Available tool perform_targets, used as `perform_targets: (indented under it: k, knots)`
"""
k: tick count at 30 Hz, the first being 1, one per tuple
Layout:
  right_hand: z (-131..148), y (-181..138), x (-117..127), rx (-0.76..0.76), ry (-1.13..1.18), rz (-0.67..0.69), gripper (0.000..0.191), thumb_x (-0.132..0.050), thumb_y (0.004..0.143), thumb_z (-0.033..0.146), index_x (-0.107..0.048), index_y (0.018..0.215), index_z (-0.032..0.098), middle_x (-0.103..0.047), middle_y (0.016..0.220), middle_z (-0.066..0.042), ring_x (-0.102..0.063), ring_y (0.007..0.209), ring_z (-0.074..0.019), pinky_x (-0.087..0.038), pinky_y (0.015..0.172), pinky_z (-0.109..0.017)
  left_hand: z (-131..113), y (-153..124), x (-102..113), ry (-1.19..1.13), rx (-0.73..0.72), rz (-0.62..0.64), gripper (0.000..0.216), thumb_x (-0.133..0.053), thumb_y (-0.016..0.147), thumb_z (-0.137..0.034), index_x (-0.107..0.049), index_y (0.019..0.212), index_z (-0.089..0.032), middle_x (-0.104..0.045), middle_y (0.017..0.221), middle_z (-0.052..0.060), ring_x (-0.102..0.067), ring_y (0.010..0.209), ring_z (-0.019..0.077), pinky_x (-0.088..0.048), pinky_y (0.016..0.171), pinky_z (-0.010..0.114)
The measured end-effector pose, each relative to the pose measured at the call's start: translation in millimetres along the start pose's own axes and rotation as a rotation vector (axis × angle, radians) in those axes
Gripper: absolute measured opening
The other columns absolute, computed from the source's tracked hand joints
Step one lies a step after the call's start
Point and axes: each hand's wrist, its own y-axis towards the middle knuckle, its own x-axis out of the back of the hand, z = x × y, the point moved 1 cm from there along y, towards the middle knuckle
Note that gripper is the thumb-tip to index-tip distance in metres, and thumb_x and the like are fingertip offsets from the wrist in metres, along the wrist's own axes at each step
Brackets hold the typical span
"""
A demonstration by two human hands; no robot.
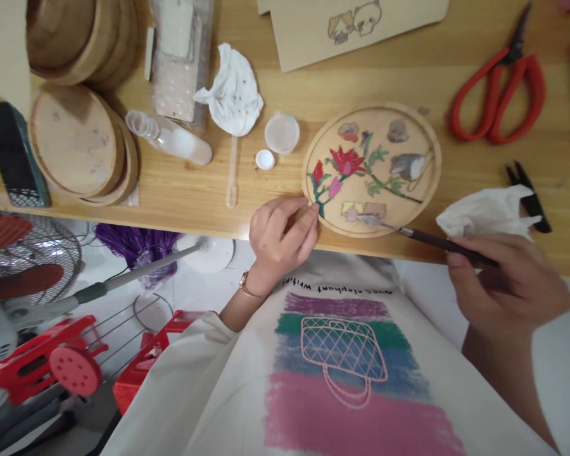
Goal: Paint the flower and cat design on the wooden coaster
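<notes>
A round wooden plate (389,218) with a raised rim lies near the table's front edge. On it are red flowers (346,162) with green leaves, grey patches and a yellow-and-tan patch (375,209). My left hand (282,231) is closed, its fingertips at the plate's lower left rim, beside a green stem. What lies under those fingertips is partly hidden. My right hand (508,278) grips a palette knife (427,240) by its dark handle. The knife's metal blade reaches over the lower rim to the yellow-and-tan patch; contact cannot be made out for sure.
Red-handled scissors (496,95), a crumpled tissue (487,212) and black tweezers (534,196) lie to the right. Leftward are a plastic bottle (171,139), a small cup (282,133), a white cap (265,159), a stained tissue (235,92) and stacked wooden discs (76,139).
</notes>
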Motion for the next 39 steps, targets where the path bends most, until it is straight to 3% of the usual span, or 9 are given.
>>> perform_targets:
  k: [8, 21, 30, 39]
  knots:
    - [-1.3, -0.3, -0.2, -0.06, -0.004, -0.033, 0.014, -0.073, 0.075, 0.021, -0.073, 0.088, 0.028, -0.071, 0.079, 0.001, -0.064, 0.065, -0.0148, -0.046, 0.056, -0.029, 1.0, -4.3, -1.1, -0.067, 0.037, 0.021, 0.025, -0.062, 0.088, -0.016, -0.069, 0.11, -0.023, -0.073, 0.103, 0.006, -0.066, 0.096, 0.0219, -0.049, 0.081, 0.038]
    - [-3.1, -0.7, -0.5, -0.032, 0.02, -0.033, 0.02, -0.074, 0.073, 0.016, -0.074, 0.091, 0.027, -0.071, 0.08, 0.001, -0.064, 0.066, -0.014, -0.047, 0.058, -0.028, -0.2, -0.6, 0.0, -0.041, 0.008, 0.008, 0.023, -0.065, 0.085, -0.013, -0.069, 0.106, -0.019, -0.072, 0.101, 0.007, -0.066, 0.093, 0.0216, -0.051, 0.078, 0.036]
    - [-3.6, -1.8, 0.6, -0.056, 0.008, -0.034, 0.019, -0.075, 0.073, 0.018, -0.074, 0.089, 0.028, -0.071, 0.08, 0.001, -0.063, 0.063, -0.0142, -0.043, 0.053, -0.028, 0.5, -1.9, -0.3, -0.043, 0.017, 0.014, 0.023, -0.064, 0.086, -0.015, -0.069, 0.107, -0.021, -0.072, 0.101, 0.007, -0.067, 0.095, 0.0217, -0.051, 0.079, 0.036]
    - [-1.3, 0.6, 0.0, -0.01, 0.013, -0.017, 0.025, -0.073, 0.074, 0.015, -0.073, 0.094, 0.03, -0.07, 0.08, 0.002, -0.063, 0.066, -0.0144, -0.046, 0.058, -0.028, 0.2, -1.8, -0.4, -0.004, 0.015, 0.012, 0.021, -0.062, 0.087, -0.018, -0.07, 0.106, -0.023, -0.073, 0.101, 0.005, -0.068, 0.092, 0.0207, -0.053, 0.079, 0.036]
